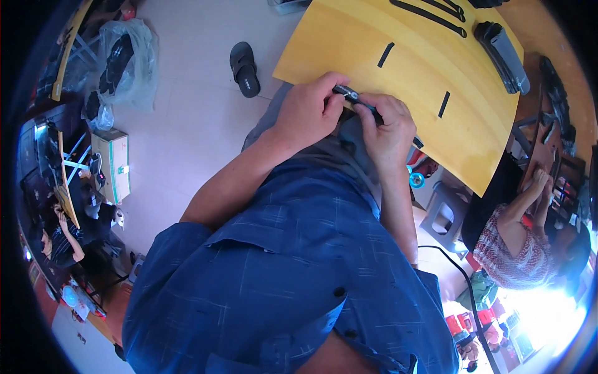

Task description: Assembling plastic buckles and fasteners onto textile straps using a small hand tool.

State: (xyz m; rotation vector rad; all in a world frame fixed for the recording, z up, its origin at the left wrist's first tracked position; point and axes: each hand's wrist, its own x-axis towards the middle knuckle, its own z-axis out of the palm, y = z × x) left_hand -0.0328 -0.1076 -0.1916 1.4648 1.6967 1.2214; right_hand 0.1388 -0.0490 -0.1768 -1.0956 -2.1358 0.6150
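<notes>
Over the near edge of the yellow tabletop [349, 47], both my hands are closed on a narrow black strap [375, 114] that has a small shiny piece near its left end. My left hand [311, 107] pinches that end between thumb and fingers. Gripping it just to the right is my right hand [387, 121], thumb along the near side. A dark tip [418, 143] shows at the table edge past my right hand; whether it belongs to the same strap I cannot tell.
Two short black strips [385, 55] lie on the tabletop. Farther back are long black straps [436, 17] and a stack of dark straps [501, 57]. A slipper [244, 70] and carton [112, 165] stand left. A co-worker [514, 246] sits right, near a grey stool [445, 215].
</notes>
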